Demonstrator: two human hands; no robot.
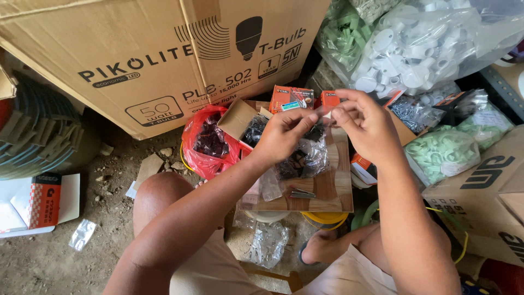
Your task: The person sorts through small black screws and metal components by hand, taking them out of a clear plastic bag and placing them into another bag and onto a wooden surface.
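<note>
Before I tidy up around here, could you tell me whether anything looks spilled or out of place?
Yes: an empty clear plastic wrapper lies crumpled on the dirt floor, apart from the wooden board below both hands.

large carton (pixel 136 54) ahead, bags (pixel 436 153) right, floor (pixel 109 229) open left
</note>
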